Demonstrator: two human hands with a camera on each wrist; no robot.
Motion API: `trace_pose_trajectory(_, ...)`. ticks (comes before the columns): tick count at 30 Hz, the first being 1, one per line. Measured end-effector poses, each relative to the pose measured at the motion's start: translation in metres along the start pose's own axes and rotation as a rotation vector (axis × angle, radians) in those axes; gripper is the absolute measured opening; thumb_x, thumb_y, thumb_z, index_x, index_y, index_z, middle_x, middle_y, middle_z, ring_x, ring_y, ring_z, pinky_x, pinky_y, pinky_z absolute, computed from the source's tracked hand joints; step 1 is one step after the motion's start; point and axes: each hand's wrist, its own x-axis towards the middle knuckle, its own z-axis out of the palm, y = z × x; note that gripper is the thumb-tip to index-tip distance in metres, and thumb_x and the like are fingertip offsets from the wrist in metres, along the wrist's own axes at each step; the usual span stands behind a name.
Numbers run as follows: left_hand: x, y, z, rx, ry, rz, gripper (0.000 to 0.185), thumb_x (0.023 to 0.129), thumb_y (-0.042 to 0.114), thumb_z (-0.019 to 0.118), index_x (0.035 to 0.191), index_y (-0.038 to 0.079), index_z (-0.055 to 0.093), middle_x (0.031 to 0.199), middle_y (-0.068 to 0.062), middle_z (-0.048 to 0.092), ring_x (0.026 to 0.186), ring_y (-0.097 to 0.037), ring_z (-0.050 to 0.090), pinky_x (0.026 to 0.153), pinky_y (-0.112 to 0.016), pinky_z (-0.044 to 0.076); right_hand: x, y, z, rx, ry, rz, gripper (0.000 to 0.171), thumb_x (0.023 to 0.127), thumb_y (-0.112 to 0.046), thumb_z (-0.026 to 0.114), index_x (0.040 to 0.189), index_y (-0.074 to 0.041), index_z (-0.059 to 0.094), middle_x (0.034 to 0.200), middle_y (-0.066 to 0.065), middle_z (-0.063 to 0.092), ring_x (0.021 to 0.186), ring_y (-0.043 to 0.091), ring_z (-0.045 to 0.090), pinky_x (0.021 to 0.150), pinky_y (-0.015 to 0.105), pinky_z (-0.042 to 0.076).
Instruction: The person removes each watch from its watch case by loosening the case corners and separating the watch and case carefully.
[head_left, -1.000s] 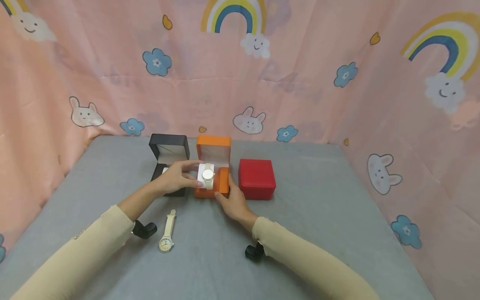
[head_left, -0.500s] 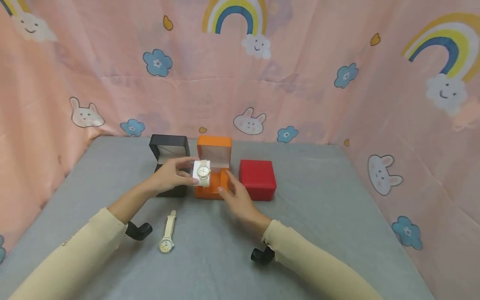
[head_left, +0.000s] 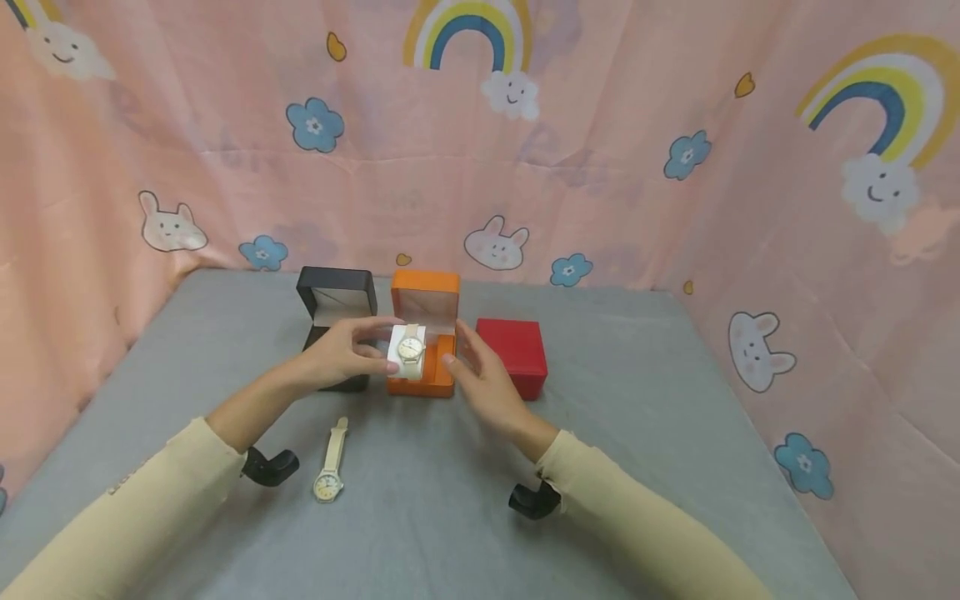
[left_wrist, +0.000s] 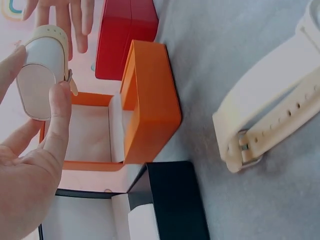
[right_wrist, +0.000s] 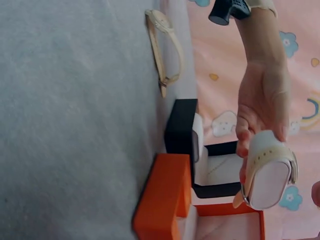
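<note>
My left hand (head_left: pixel 336 357) grips a white watch cushion (left_wrist: pixel 46 50) by its ends, thumb on one side and fingers on the other. A cream-strapped watch (head_left: pixel 410 349) with a round pale dial is buckled around that cushion, dial facing me. Both hang over the opened orange watch box (head_left: pixel 426 285), clear of its compartment in the left wrist view. At the box's right side, my right hand (head_left: pixel 491 385) holds nothing, its fingers spread and slightly bent near the watch. A second cream watch (head_left: pixel 330 479) lies on the grey cloth nearer me.
Left of the orange box stands an opened black watch box (head_left: pixel 337 280) with a white cushion (left_wrist: pixel 143 220) inside. To the right sits a closed red box (head_left: pixel 517 354), partly behind my right hand. A pink patterned curtain (head_left: pixel 405 167) hangs behind the grey-covered table (head_left: pixel 637 433).
The left hand has raised the cushion with its watch from the orange box and turned it slightly. The right hand has let go of the box's right side and drawn back rightward.
</note>
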Motion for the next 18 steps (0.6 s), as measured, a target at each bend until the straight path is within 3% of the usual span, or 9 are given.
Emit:
trace_pose_trajectory(6, -0.008, 0.002, 0.003, -0.004, -0.001, -0.014, 0.074, 0.090, 0.016, 0.076, 0.154, 0.007, 0.040, 0.150, -0.027, 0.047, 0.112, -0.031, 0.071, 0.096, -0.043, 0.056, -0.005, -0.009, -0.004, -0.019, -0.057, -0.021, 0.067, 0.104, -0.022, 0.055, 0.162, -0.021, 0.023, 0.168, 0.010, 0.027, 0.153, 0.036, 0.032, 0.117, 0.052, 0.038)
trace_pose_trajectory(12, -0.011, 0.005, 0.009, -0.033, -0.009, -0.005, 0.073, 0.090, 0.016, 0.076, 0.154, 0.007, 0.041, 0.150, -0.026, 0.048, 0.112, -0.030, 0.071, 0.089, -0.035, 0.057, -0.007, -0.007, -0.006, 0.021, -0.193, -0.080, 0.072, 0.101, -0.014, 0.060, 0.162, -0.017, 0.023, 0.168, 0.009, 0.024, 0.152, 0.040, 0.030, 0.115, 0.054, 0.039)
trace_pose_trajectory(18, -0.014, 0.006, 0.017, -0.045, -0.022, -0.012, 0.074, 0.089, 0.016, 0.077, 0.153, 0.007, 0.041, 0.151, -0.024, 0.048, 0.107, -0.024, 0.073, 0.093, -0.036, 0.056, -0.007, -0.006, -0.003, 0.048, -0.291, -0.121, 0.081, 0.095, -0.008, 0.068, 0.162, -0.017, 0.023, 0.167, 0.007, 0.025, 0.151, 0.041, 0.032, 0.115, 0.059, 0.037)
